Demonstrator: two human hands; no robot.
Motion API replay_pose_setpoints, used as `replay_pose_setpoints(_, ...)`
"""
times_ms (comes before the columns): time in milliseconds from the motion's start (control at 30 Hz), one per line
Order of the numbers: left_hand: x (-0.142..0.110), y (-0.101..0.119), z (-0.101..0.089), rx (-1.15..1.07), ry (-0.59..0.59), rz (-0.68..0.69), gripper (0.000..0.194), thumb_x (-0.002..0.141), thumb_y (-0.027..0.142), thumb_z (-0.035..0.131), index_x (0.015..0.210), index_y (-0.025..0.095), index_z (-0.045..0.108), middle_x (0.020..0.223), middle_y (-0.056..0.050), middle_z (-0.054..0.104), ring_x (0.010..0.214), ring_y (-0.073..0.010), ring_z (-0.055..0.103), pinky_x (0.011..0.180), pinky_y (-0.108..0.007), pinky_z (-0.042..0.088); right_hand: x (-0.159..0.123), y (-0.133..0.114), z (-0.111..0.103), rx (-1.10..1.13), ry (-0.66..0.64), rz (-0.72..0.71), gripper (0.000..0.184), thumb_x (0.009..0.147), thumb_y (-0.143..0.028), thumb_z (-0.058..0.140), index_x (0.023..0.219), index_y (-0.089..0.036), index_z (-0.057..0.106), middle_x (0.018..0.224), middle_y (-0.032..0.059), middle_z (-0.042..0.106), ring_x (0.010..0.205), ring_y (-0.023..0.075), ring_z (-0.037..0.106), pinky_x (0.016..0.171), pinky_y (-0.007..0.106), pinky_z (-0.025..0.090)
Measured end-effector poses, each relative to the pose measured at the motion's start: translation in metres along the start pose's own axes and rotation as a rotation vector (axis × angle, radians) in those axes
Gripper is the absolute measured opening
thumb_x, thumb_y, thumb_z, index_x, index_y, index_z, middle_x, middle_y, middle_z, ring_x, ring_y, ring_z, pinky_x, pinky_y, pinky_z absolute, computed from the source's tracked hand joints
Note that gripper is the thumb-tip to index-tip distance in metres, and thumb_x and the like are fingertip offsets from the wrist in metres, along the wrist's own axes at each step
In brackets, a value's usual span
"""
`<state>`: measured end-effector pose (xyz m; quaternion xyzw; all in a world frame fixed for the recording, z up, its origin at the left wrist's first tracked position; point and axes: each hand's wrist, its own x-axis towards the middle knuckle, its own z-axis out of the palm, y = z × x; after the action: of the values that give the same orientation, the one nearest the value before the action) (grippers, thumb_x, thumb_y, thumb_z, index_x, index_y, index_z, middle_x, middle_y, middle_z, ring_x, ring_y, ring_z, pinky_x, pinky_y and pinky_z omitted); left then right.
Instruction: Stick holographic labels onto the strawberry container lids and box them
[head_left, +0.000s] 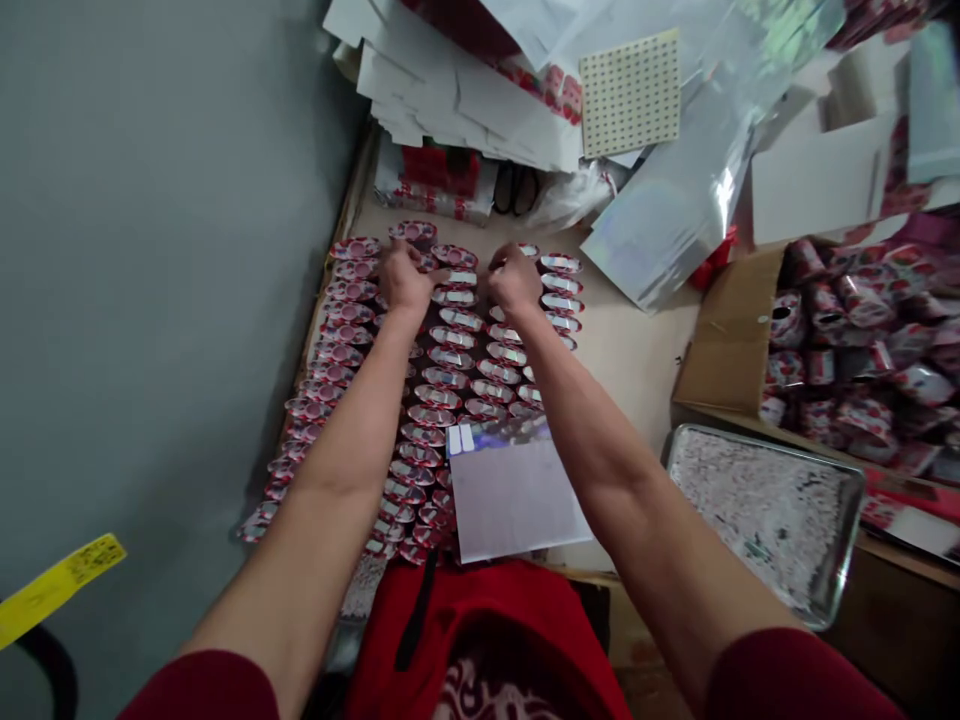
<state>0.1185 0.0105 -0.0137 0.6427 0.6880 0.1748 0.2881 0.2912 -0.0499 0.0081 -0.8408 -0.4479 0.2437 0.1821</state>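
Rows of small oval-topped red-and-white packages (439, 397) stand close together on the table, many with a pale strip across the top. Over the far left rows is my left hand (406, 277), its thumb stretched right against a package and its fingers bent forward, apart from the thumb. At the far end of the right rows, my right hand (515, 278) is closed with curled fingers by the packages; whatever it may hold is hidden. A flat sheet (517, 500), pale with two white labels at its upper left corner, lies over the near right packages.
A grey wall (165, 250) borders the table's left. White papers (450, 90), a dotted sticker sheet (630, 92) and clear plastic sheets (675, 220) are piled behind. On the right stand an open cardboard box (724, 335) of printed packages and a metal tray (844, 545) of pale bits.
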Motion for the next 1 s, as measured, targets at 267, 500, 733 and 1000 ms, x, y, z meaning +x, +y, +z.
replay_pose_setpoints(267,-0.195,-0.061,-0.042,0.093,-0.553,0.371,0.051,0.065,0.042,0.096,0.101,0.022,0.066,0.102,-0.005,0.07,0.097,-0.0259,0.064,0.084,-0.035,0.048,-0.229,0.085,-0.018,-0.057,-0.255,-0.296,0.023,0.088,-0.034,0.073,0.104,-0.021,0.064,0.094,0.005,0.068,0.083,0.0211,0.059,0.072,0.029,0.039)
replay_pose_setpoints(500,-0.255,-0.089,-0.023,0.289,-0.457,0.51,0.031,0.08,0.033,0.086,0.1,0.021,0.067,0.11,-0.01,0.066,0.109,-0.0295,0.057,0.094,-0.041,0.045,-0.304,0.134,0.037,-0.066,-0.11,-0.29,0.015,0.095,-0.016,0.056,0.106,-0.016,0.066,0.102,0.0122,0.063,0.096,0.0266,0.058,0.085,0.035,0.047)
replay_pose_setpoints(733,-0.258,-0.081,-0.023,0.088,-0.497,0.319,0.009,0.091,0.025,0.071,0.087,0.021,0.065,0.09,-0.006,0.071,0.089,-0.0233,0.064,0.082,-0.034,0.047,-0.296,0.122,0.036,-0.136,-0.004,-0.43,0.031,0.102,-0.019,0.052,0.129,-0.014,0.066,0.118,0.0151,0.066,0.108,0.0285,0.056,0.097,0.04,0.045)
replay_pose_setpoints(1000,-0.249,-0.084,-0.016,-0.208,-0.562,-0.125,0.012,0.082,0.026,0.072,0.074,0.02,0.065,0.069,0.0,0.068,0.063,-0.0161,0.06,0.062,-0.027,0.042,-0.297,0.104,0.052,-0.292,-0.052,-0.58,0.045,0.105,-0.019,0.044,0.148,-0.016,0.056,0.145,0.0162,0.061,0.124,0.0309,0.052,0.1,0.043,0.043)
